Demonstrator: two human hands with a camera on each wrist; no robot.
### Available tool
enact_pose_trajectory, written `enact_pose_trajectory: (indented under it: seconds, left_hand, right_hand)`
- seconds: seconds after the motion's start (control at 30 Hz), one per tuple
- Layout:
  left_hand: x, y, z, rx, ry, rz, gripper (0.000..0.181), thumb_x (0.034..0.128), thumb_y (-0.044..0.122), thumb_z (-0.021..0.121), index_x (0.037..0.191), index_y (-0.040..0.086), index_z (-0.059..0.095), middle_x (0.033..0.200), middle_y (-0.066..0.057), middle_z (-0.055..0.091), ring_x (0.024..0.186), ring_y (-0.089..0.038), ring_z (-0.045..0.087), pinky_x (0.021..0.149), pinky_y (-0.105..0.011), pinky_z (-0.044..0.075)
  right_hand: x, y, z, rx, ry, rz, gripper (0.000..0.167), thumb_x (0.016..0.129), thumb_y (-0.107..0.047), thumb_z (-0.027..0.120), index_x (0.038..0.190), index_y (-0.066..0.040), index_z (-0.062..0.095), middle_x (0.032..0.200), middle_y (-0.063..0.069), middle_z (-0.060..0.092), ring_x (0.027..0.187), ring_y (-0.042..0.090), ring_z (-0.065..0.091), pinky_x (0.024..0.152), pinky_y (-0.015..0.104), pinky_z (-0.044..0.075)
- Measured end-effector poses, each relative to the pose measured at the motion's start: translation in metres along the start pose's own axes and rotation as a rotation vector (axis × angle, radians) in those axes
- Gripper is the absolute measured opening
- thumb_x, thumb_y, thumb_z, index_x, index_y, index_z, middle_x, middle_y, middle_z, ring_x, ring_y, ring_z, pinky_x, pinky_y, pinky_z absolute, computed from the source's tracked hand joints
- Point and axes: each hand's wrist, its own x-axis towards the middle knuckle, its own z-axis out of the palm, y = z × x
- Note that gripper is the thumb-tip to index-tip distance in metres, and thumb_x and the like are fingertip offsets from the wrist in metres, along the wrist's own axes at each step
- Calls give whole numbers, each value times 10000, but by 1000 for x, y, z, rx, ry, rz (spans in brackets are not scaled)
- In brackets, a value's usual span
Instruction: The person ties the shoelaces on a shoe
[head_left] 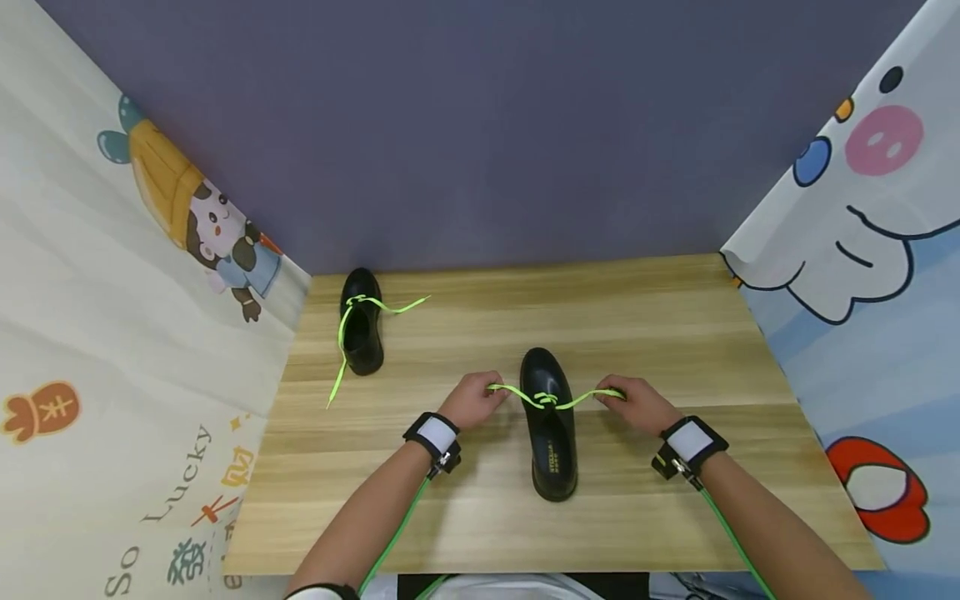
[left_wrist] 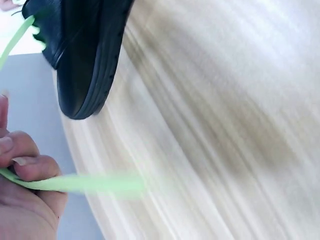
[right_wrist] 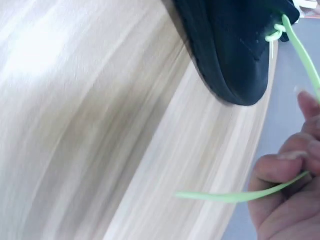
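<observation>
A black lace-up shoe [head_left: 553,450] lies on the wooden table, toe pointing away from me. Its bright green shoelace [head_left: 581,400] comes out to both sides from a crossing over the throat. My left hand [head_left: 474,400] grips the left lace end; in the left wrist view its tail [left_wrist: 100,184] sticks out past curled fingers [left_wrist: 42,167]. On the other side my right hand [head_left: 637,402] grips the right lace end, whose tail [right_wrist: 225,196] hangs out of the fist in the right wrist view. Both laces run up from the shoe with slight slack.
Another black shoe [head_left: 362,337] with loose green laces [head_left: 405,308] sits at the table's far left. Around the wooden table [head_left: 675,325] are a grey-blue panel [head_left: 510,133] behind and printed cloths [head_left: 97,275] at the sides. Green cables [head_left: 397,529] run along both forearms.
</observation>
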Motion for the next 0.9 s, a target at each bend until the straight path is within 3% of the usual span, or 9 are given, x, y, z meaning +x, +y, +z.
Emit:
enact_pose_trajectory:
  seconds: [0.13,0.3,0.47,0.63,0.8,0.9]
  left_hand:
    - [2,1,-11,-20,-9,5,242,972,140,645,749,106,558,631,76,376,547,-41,345,566,-227,332]
    - [1,-1,-12,-114,-4,-27,266,991,130,634,736,101,564,610,76,357,515,-27,318,542,-231,327]
    - [0,-1,-6,-230,27,-44,306,993,145,637,711,93,530,634,71,357,577,-48,357,570,-232,329]
    - [2,1,1,-310,75,-56,305,994,161,637,715,74,550,665,62,390,633,-79,392,609,-246,337]
    - [1,0,-1,-296,81,-29,279,995,149,633,741,52,573,680,60,421,649,-79,412,620,-245,358]
    - [-1,-4,-3,-201,128,27,197,960,131,682,777,62,660,767,71,433,750,-84,415,695,-253,357]
  right_hand:
    - [4,-1,-11,-5,-23,7,46,967,-76,654,927,-83,675,830,-53,602,762,78,517,670,263,443]
    - [-1,-2,-15,4,-69,42,117,985,-134,646,875,-97,645,790,-61,540,741,89,487,657,255,401]
    - [-6,-5,-12,93,-69,95,194,1004,-214,629,862,-82,629,780,-34,511,741,115,476,653,254,382]
    - [-9,-5,-5,223,-22,90,155,1010,-150,609,888,-63,646,821,10,542,743,97,473,646,253,397]
    - [-10,-5,-2,233,-11,47,147,1010,-123,601,926,-16,659,873,55,604,766,81,483,665,252,408]
    - [-10,-1,0,155,43,-4,103,983,-99,637,934,-28,692,922,20,598,841,80,481,729,251,404]
